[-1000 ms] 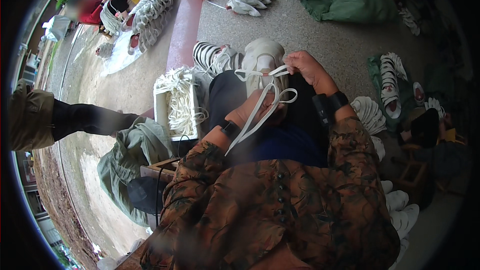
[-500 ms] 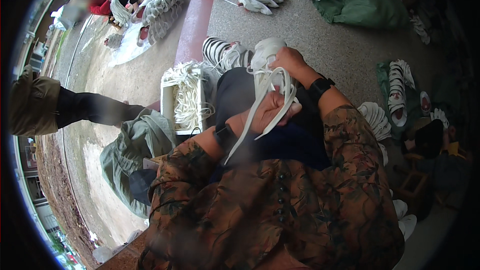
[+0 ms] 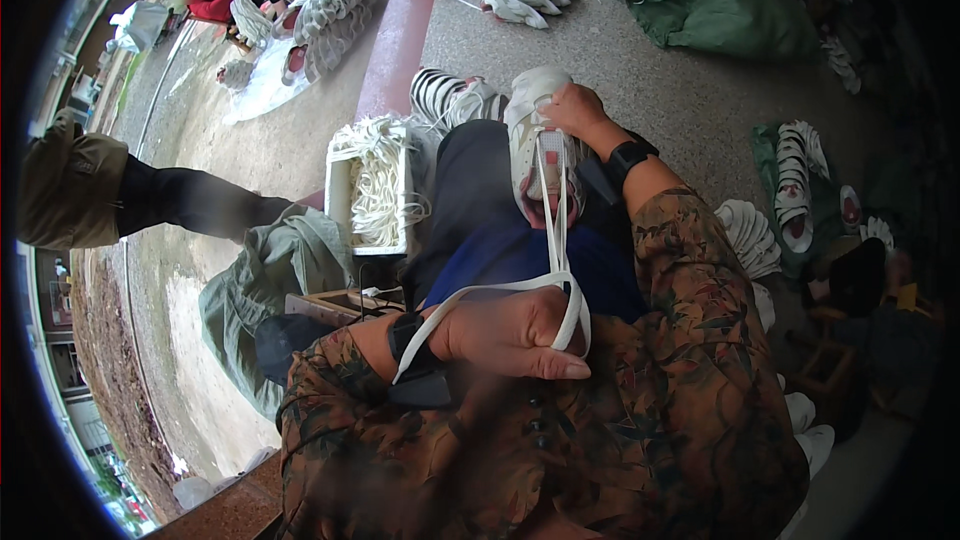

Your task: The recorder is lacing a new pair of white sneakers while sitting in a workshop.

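Head view: two bare hands, one white sneaker [image 3: 523, 155], two taut strands of white shoelace [image 3: 563, 278], one white box [image 3: 338, 202] full of laces.
Sneaker: over the lap, toe outward, touching the right fingers, well apart from the left.
Left hand [image 3: 515, 333]: fingers curled around the shoelace.
Right hand [image 3: 577, 112]: fingers bent against the sneaker near its toe; cannot tell what they pinch.

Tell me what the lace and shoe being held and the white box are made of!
Lace: likely matte woven fabric; it's flat and bends softly.
Shoe: perhaps synthetic leather and mesh, mostly dull; smooth in places, grid-like in the middle.
Box: maybe plastic foam, matte; it looks thick-sided and plain, though hard plastic is possible.
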The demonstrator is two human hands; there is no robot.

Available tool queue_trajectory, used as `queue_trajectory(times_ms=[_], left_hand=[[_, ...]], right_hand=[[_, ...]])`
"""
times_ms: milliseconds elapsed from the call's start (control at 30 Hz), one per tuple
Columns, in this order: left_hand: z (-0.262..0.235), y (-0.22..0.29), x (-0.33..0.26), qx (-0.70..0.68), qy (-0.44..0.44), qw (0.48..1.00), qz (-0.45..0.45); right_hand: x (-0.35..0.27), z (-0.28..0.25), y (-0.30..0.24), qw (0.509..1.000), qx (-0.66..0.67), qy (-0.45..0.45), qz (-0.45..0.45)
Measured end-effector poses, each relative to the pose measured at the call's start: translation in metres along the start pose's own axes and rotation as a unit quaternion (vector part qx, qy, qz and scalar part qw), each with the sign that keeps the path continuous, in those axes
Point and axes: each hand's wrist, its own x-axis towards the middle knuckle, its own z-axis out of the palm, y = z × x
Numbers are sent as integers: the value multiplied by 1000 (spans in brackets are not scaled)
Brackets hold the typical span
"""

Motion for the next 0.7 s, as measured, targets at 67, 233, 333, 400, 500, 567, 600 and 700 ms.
queue_trajectory(times_ms=[67, 233, 333, 400, 500, 567, 600, 700], left_hand=[[-1, -2, 4, 132, 5, 988, 85], [-15, 1, 1, 135, 105, 979, 107], [-21, 4, -2, 132, 99, 981, 106], [-26, 6, -3, 138, 82, 980, 117], [-29, 6, -6, 143, 66, 981, 110], [-29, 5, -7, 108, 52, 985, 122], [-28, 5, -7, 117, 54, 984, 119], [-26, 4, -8, 142, 80, 974, 159]], right_hand=[[-5, -7, 10, 1000, 18, -18, -4], [-34, -14, 36, 915, 390, -82, -67], [-52, -14, 37, 907, 410, -47, -83], [-64, -12, 31, 911, 402, -37, -87], [-79, -13, 23, 923, 356, 17, -148], [-88, -16, 17, 928, 352, 0, -124], [-93, -18, 14, 923, 364, 1, -123], [-108, -26, 3, 948, 277, 2, -156]])
